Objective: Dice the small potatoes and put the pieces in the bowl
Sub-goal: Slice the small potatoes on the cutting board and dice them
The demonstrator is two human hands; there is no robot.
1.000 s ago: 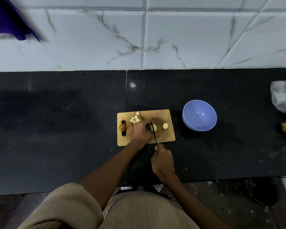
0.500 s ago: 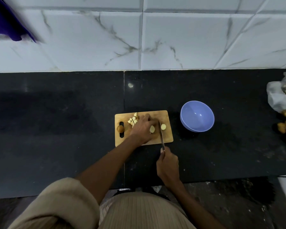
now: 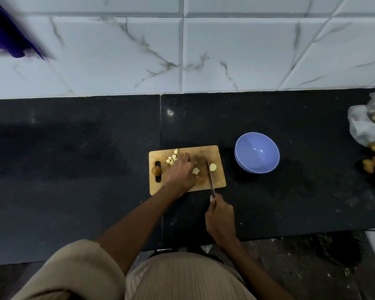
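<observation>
left hand rests on the board, pinching a potato piece. right hand grips the knife. diced pieces lie on the board; bowl sits just right.

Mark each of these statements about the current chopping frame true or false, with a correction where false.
1. The blue bowl holds diced potato. False: it looks empty.
2. The right hand grips the knife. True.
3. A whole unpeeled potato sits by the cutting board's handle slot. True.
4. The diced pieces lie on the countertop. False: they lie on the board.
5. The left hand rests on the board. True.
</observation>
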